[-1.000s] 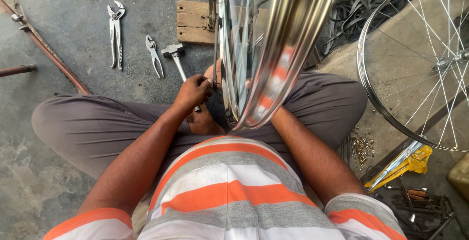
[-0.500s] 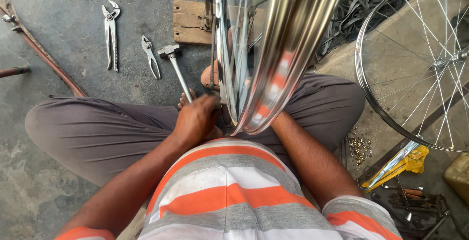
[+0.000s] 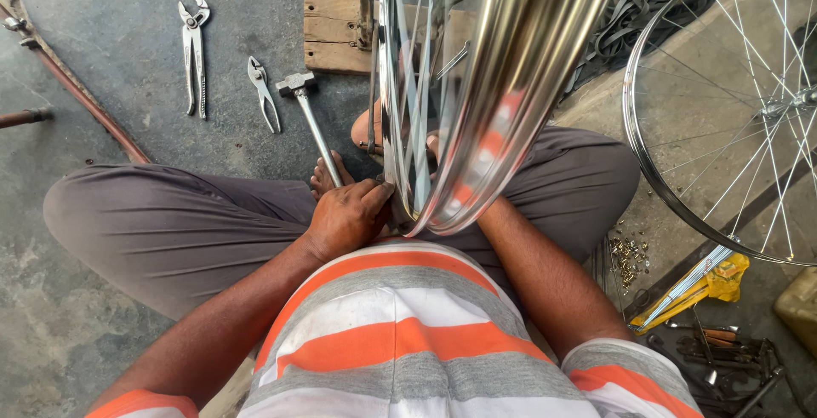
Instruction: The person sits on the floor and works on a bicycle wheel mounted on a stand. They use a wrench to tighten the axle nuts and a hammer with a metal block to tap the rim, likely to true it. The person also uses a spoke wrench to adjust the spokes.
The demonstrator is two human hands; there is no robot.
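Seated person steadying a spoked wheel rim upright between crossed legs.

The polished wheel rim (image 3: pixel 519 86) fills the upper centre of the frame, standing on edge so that its spokes (image 3: pixel 417 69) face the worker and its lowest arc sits in the lap, just above the striped shirt. A second spoked wheel (image 3: pixel 732 120) lies flat at the right edge, set aside within reach. The left hand (image 3: pixel 349 218), at centre frame, is curled closed against the near rim edge where the spokes meet it, apparently pinching something small there; what it grips cannot be made out. The right hand is hidden behind the rim, so its grasp cannot be told. A hammer (image 3: pixel 311 120) and two pliers (image 3: pixel 194 52) lie side by side at upper left on the concrete floor (image 3: pixel 102 128), handles toward the worker.
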